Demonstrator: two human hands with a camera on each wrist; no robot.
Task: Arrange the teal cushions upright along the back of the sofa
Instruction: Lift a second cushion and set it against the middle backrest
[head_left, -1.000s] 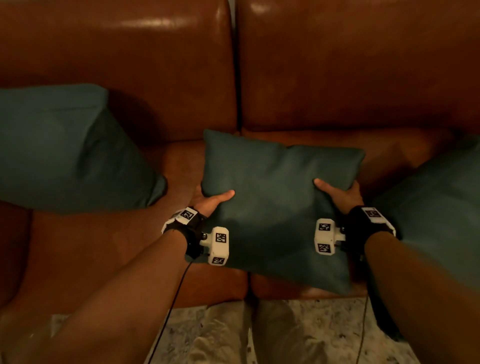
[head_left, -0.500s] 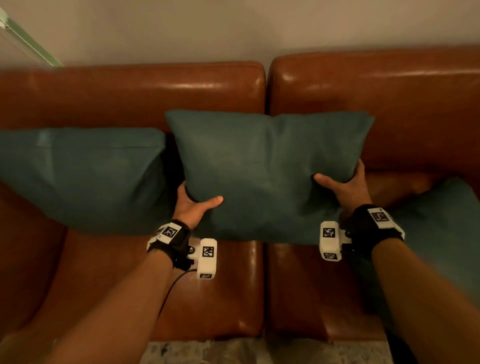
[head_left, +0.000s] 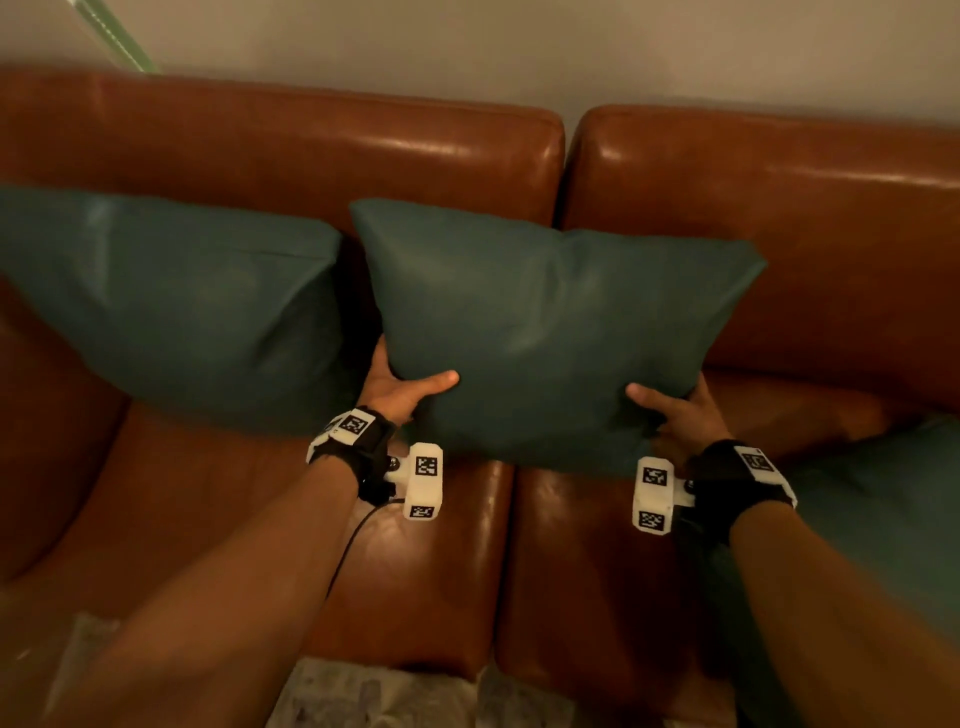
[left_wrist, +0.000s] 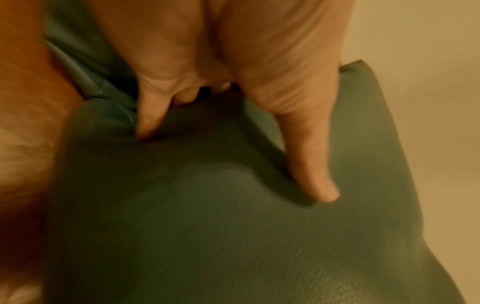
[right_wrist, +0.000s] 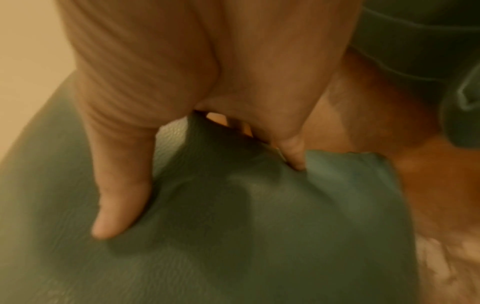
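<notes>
I hold a teal cushion (head_left: 545, 332) upright in front of the brown leather sofa back (head_left: 291, 150), over the seam between the two backrests. My left hand (head_left: 402, 387) grips its lower left edge, thumb on the front and fingers behind. My right hand (head_left: 675, 410) grips its lower right edge the same way. The wrist views show each thumb pressed into the cushion (left_wrist: 233, 226) (right_wrist: 233, 236). A second teal cushion (head_left: 171, 306) leans against the back at the left. A third teal cushion (head_left: 878, 519) lies on the seat at the right, partly behind my right forearm.
The sofa seat (head_left: 426, 571) is bare leather below the held cushion. A pale wall (head_left: 519, 47) rises behind the sofa. A speckled floor (head_left: 384, 696) shows at the bottom edge. A green-edged pane (head_left: 114, 36) stands at the top left.
Both hands have lifted the middle cushion from lying on the seat to standing against the sofa back, beside the left cushion. The head view has tilted upward, showing the wall.
</notes>
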